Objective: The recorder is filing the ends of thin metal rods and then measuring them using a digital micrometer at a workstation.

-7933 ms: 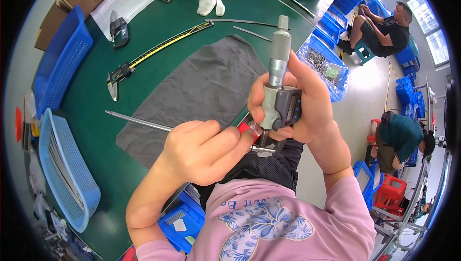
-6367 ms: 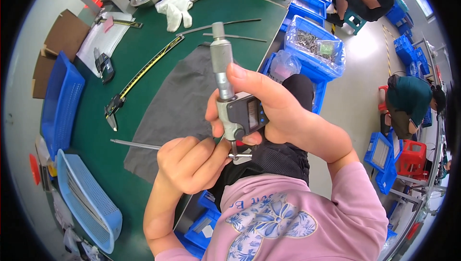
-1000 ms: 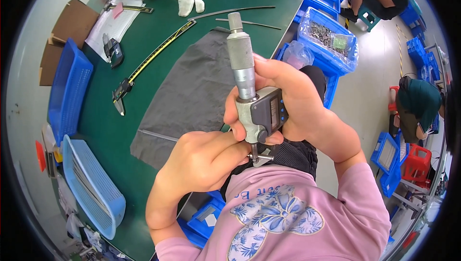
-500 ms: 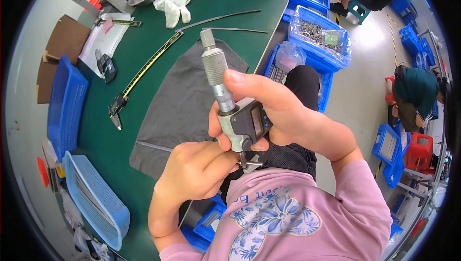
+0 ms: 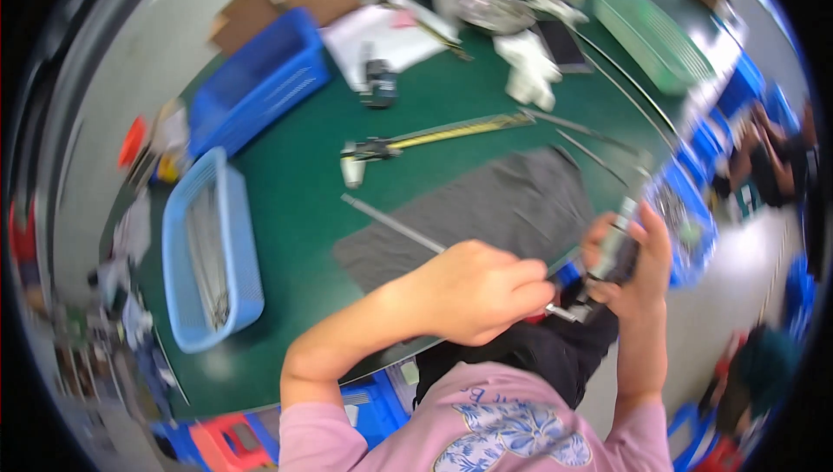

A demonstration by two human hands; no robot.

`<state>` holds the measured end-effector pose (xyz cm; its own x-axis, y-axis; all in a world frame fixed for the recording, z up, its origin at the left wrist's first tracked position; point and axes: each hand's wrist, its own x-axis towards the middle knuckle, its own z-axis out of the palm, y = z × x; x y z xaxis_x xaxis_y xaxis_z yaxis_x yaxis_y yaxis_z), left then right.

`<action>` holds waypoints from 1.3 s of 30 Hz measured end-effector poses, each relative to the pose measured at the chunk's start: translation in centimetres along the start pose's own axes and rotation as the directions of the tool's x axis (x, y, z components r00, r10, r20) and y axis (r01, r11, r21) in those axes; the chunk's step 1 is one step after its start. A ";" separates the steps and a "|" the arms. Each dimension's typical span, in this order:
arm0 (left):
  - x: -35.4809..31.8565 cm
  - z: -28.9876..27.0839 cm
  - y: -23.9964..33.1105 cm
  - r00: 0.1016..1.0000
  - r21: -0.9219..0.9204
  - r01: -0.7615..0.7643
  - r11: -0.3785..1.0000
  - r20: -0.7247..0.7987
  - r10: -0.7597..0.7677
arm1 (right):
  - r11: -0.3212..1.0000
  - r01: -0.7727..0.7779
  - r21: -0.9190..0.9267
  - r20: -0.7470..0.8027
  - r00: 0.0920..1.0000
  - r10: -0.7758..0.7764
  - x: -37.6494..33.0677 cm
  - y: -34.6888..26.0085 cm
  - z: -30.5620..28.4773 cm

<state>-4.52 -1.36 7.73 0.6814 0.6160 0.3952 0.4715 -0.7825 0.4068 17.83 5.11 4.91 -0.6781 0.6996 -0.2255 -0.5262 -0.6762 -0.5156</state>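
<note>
My right hand is wrapped round a digital micrometer, its knurled barrel pointing up and away, its frame low near my lap. My left hand is closed round a thin grey metal strip, which sticks out behind it to the left over the table. The fingertips of this hand are close to the micrometer's jaws. Blur hides whether the strip's near end lies between them. Under the strip a dark grey cloth is spread on the green table.
Long calipers and thin strips lie beyond the cloth. Farther back are a black gauge, papers and white gloves. Blue baskets stand left; a green basket is far right. People sit at right.
The view has swung left, showing more of the table. My hands have moved a little apart, and more of the strip shows behind my left hand. Both keep their hold.
</note>
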 end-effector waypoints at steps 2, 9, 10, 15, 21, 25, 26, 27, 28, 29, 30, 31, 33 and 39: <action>0.4 -2.9 -2.1 0.996 0.094 0.014 0.995 -0.089 -0.006 | 0.993 0.104 -0.047 -0.089 0.990 -0.108 -0.5 -0.9 -1.1; -3.7 -18.0 -14.0 0.891 0.536 0.424 0.730 -0.391 -0.230 | 0.921 0.332 -0.205 -0.468 0.793 -0.390 -3.4 -1.8 -4.4; -4.9 -19.5 -16.1 0.852 0.517 0.492 0.701 -0.451 -0.265 | 0.903 0.376 -0.208 -0.531 0.732 -0.427 -4.1 -1.8 -4.9; -12.6 -23.3 -25.5 0.638 0.433 0.769 0.470 -0.561 -0.527 | 0.878 0.370 -0.303 -0.623 0.620 -0.476 -7.0 -1.3 -6.4; -16.1 -23.1 -33.7 0.408 0.160 0.913 0.376 -0.304 -0.861 | 0.802 0.473 -0.365 -0.584 0.554 -0.593 -8.4 -0.3 -6.0; -14.1 -22.3 -36.5 0.183 0.217 0.967 0.137 -0.213 -0.960 | 0.797 0.476 -0.371 -0.577 0.555 -0.600 -7.1 -0.4 -3.2; -14.8 -22.6 -36.0 0.162 0.270 0.958 0.098 -0.226 -0.961 | 0.804 0.448 -0.391 -0.545 0.591 -0.595 -6.5 -0.8 -3.6; -14.7 -23.1 -34.2 0.140 0.291 0.953 0.084 -0.177 -0.974 | 0.801 0.394 -0.451 -0.531 0.603 -0.595 -5.6 -1.2 -3.1; -17.4 -24.1 -34.8 0.142 0.226 0.969 0.097 -0.193 -0.971 | 0.779 0.371 -0.505 -0.438 0.668 -0.602 -4.6 -1.8 -3.5; -18.6 -24.3 -34.8 0.178 0.247 0.962 0.118 -0.238 -0.955 | 0.753 0.332 -0.568 -0.455 0.636 -0.624 -3.4 -2.6 -3.4; -19.5 -24.8 -35.1 0.251 0.302 0.938 0.169 -0.258 -0.933 | 0.697 0.324 -0.639 -0.381 0.654 -0.654 -2.5 -3.6 -3.2; -18.2 -24.3 -33.7 0.258 0.235 0.953 0.193 -0.290 -0.922 | 0.639 0.276 -0.717 -0.355 0.645 -0.677 -1.8 -5.0 -3.4; -19.8 -25.8 -31.4 0.361 0.275 0.922 0.272 -0.365 -0.858 | 0.514 0.138 -0.846 -0.323 0.635 -0.702 0.9 -7.3 -3.4; -26.9 -28.7 -17.0 0.350 0.391 0.904 0.172 -0.446 -0.824 | 0.223 -0.127 -0.966 -0.246 0.714 -0.656 11.6 -13.3 -6.6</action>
<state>-46.86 -2.05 13.82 -0.3997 0.9006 0.1707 0.9162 0.3867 0.1051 20.33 23.72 3.68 -0.0129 0.9996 -0.0258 0.4647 -0.0169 -0.8853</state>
